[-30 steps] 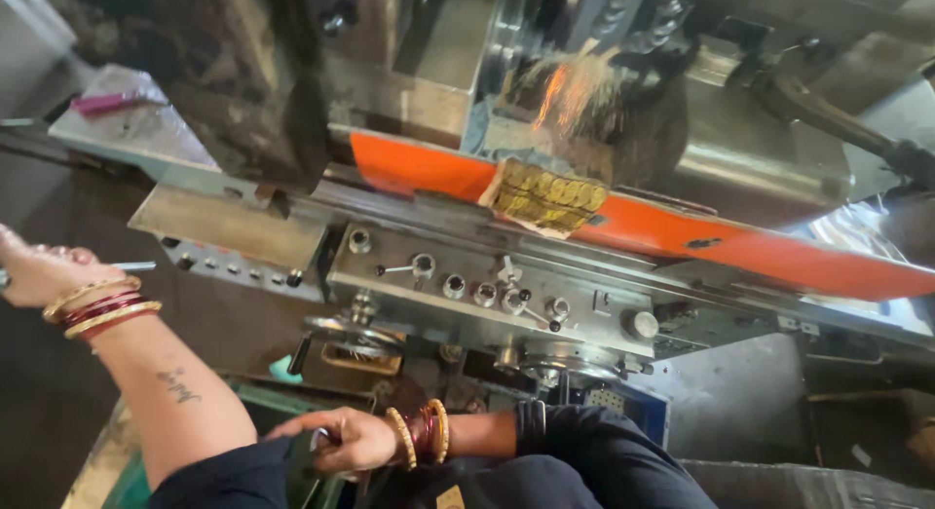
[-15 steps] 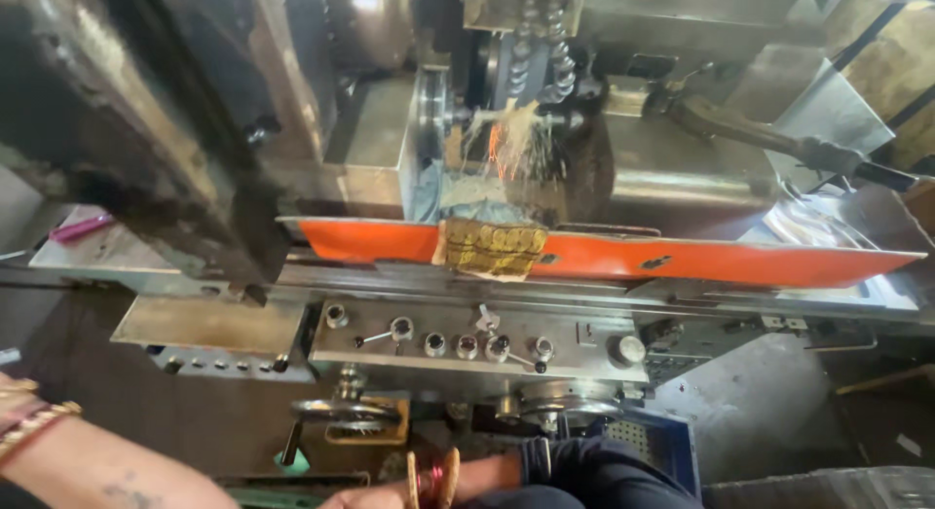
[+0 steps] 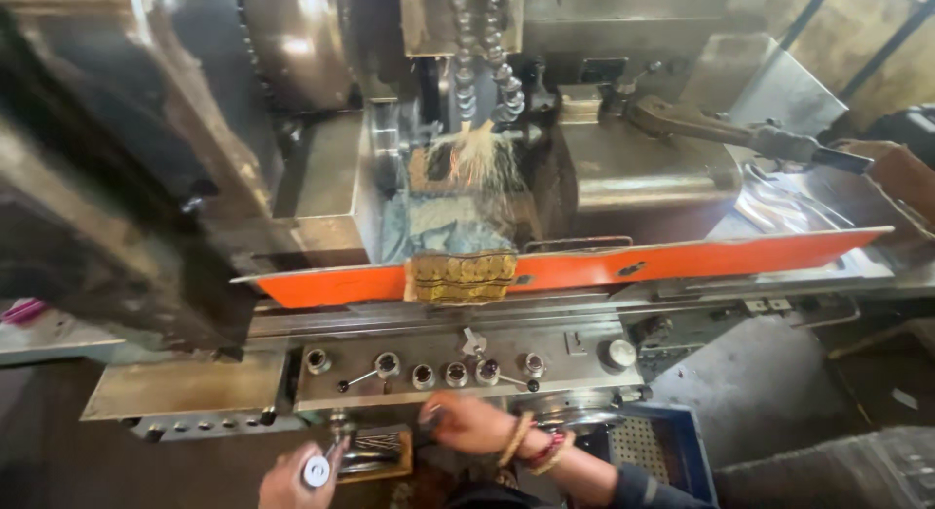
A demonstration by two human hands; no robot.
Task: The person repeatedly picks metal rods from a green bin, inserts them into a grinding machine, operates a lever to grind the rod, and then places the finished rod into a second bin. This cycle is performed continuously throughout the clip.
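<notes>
I stand at a metal grinding machine with a grey control panel [image 3: 467, 368] of knobs and small levers. My left hand [image 3: 292, 480] at the bottom edge is closed around a shiny round knob [image 3: 314, 470] of a handwheel below the panel. My right hand [image 3: 472, 423], bangles on its wrist, grips a dark handle just under the panel's lower edge. Above, an orange guard strip [image 3: 682, 261] runs across the machine with a yellowish cloth [image 3: 460, 275] draped over it. Behind the cloth, sparks [image 3: 477, 153] spray under the segmented coolant hoses [image 3: 467, 41].
A blue perforated crate [image 3: 672, 446] sits on the floor at the lower right. A grey metal shelf [image 3: 185, 387] juts out left of the panel. A long dark lever [image 3: 740, 129] reaches to the right above the machine bed.
My view has swung up and levelled on the machine. My left arm came in from the far left to the handwheel knob. My right hand rose to the handle under the panel.
</notes>
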